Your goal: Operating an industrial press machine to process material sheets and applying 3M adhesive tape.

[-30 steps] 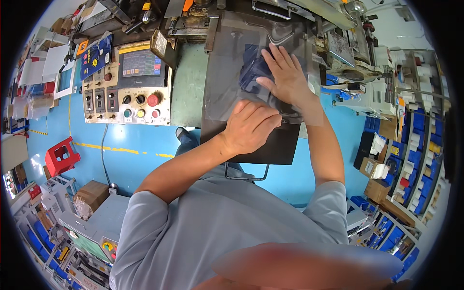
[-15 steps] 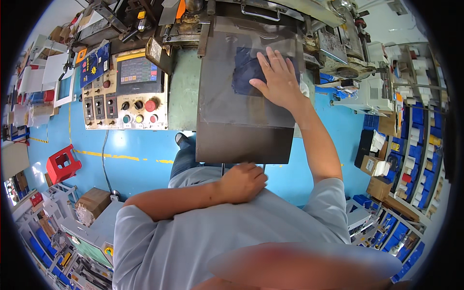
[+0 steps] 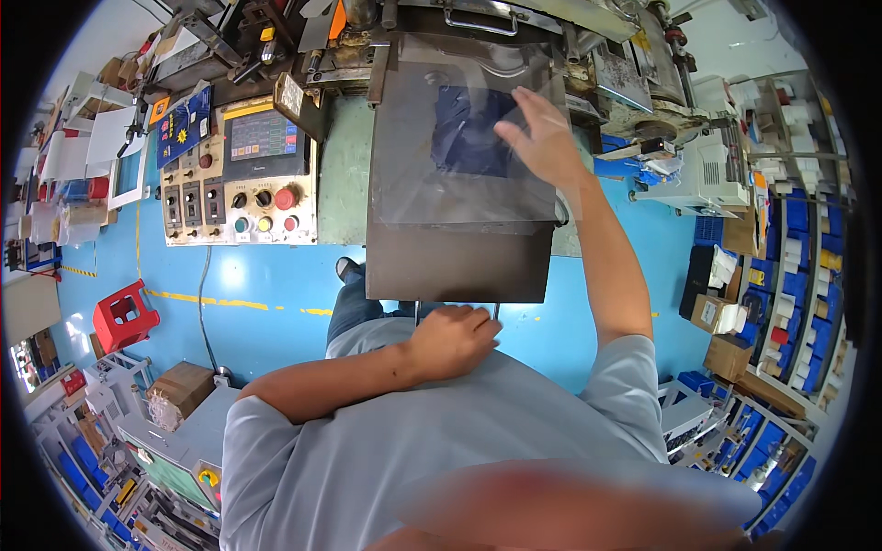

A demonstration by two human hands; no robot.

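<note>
A dark metal plate (image 3: pixel 459 266) juts toward me from the machine. On it lies a loose, wrinkled clear film (image 3: pixel 404 197), with a dark blue flat piece (image 3: pixel 470 133) showing through. My right hand (image 3: pixel 544 142) is at the right side of the blue piece, fingers stretched forward and thumb apart. The film's corner overlaps that wrist; whether the hand is under the film I cannot tell. My left hand (image 3: pixel 452 342) is curled closed between me and the plate's front edge, by two thin metal rods (image 3: pixel 497 312). Its palm side is hidden.
Left of the plate stands a control panel (image 3: pixel 241 174) with a screen, knobs and a red button. A metal handle (image 3: pixel 480 26) crosses the machine behind the plate. A red stool (image 3: pixel 126 317) stands on the blue floor. Shelves with blue bins (image 3: pixel 792 266) line the right.
My right hand has drawn back from over the blue piece to its right side. The film looks more wrinkled and shiny. My left hand stays closed at the front.
</note>
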